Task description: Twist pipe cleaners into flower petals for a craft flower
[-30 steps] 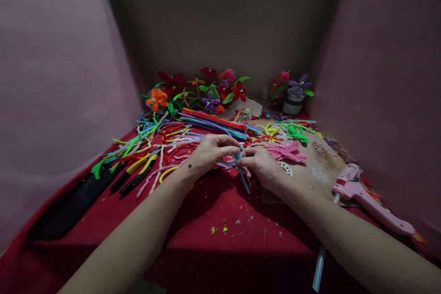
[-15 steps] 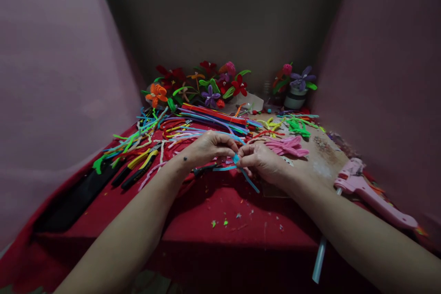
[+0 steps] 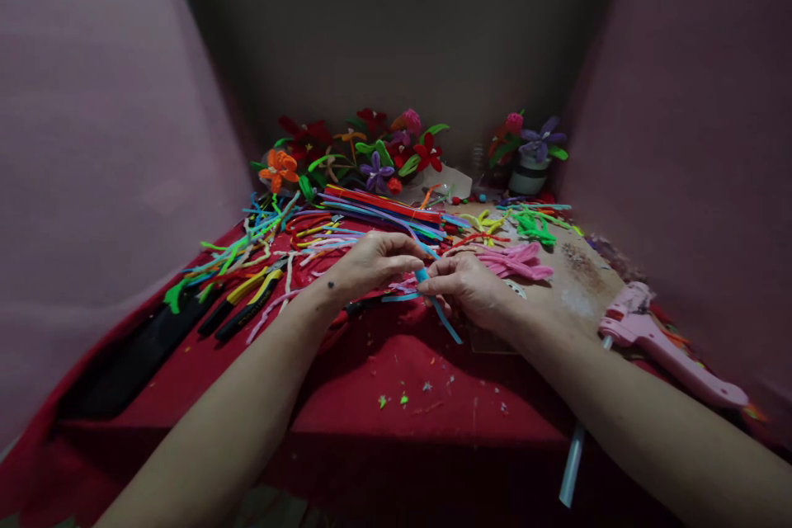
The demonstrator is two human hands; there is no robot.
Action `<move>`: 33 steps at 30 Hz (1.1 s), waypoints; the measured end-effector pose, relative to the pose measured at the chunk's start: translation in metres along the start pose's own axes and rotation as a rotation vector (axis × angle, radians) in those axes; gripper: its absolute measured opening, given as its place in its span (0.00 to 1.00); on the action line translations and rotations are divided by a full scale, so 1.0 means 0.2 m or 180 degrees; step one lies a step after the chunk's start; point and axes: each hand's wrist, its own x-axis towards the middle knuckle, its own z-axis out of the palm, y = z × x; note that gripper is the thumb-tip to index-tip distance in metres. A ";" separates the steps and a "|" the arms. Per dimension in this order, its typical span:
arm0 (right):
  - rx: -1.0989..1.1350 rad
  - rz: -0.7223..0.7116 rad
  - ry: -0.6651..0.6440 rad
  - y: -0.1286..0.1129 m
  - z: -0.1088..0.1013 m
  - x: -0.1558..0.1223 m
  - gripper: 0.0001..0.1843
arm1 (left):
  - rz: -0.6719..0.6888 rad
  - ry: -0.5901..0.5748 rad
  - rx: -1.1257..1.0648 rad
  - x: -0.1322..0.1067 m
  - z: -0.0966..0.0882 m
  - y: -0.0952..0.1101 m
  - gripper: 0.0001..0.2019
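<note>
Light blue pipe cleaners [image 3: 449,323] are between my two hands, above the front middle of the table. My right hand [image 3: 467,285] pinches them between thumb and fingers, and one end hangs down below it. From the left, my left hand [image 3: 377,260] has its thumb and fingers curled around a short bundled blue part [image 3: 421,274]. Another blue end sticks out to the left under the hands. The fingers hide part of the bundle, so how the pieces are joined cannot be made out.
Yellow-handled pliers [image 3: 251,301] and a black flat object [image 3: 136,355] lie left. Loose pipe cleaners [image 3: 384,210] spread behind my hands, with pink ones [image 3: 516,261] on cardboard [image 3: 582,297]. A pink glue gun [image 3: 671,346] lies right. Pipe-cleaner flowers [image 3: 377,169] stand at the back.
My left fingertips have loosened and lifted slightly off the blue bundle, showing more of it. My right hand keeps its pinch. The view has shifted very slightly.
</note>
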 end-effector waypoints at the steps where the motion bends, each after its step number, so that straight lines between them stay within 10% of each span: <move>1: -0.0028 0.0004 0.0049 0.00 0.00 0.00 0.11 | -0.0104 -0.0045 -0.0070 0.00 0.00 0.00 0.09; 9: 0.0341 0.0027 0.0252 -0.01 0.02 0.00 0.15 | 0.0066 0.0193 0.0099 0.00 0.05 0.01 0.09; 15: 0.0999 0.0281 0.0214 0.00 0.03 0.01 0.12 | 0.1194 0.0939 0.1273 0.01 0.10 -0.03 0.06; 26: 0.0395 0.0032 0.0099 0.01 0.03 0.01 0.15 | 0.0580 0.0624 0.0747 0.02 0.07 -0.02 0.07; 33: 0.0392 -0.0019 0.0376 0.00 0.03 0.01 0.15 | 0.1625 0.1150 0.2169 0.00 0.13 -0.06 0.07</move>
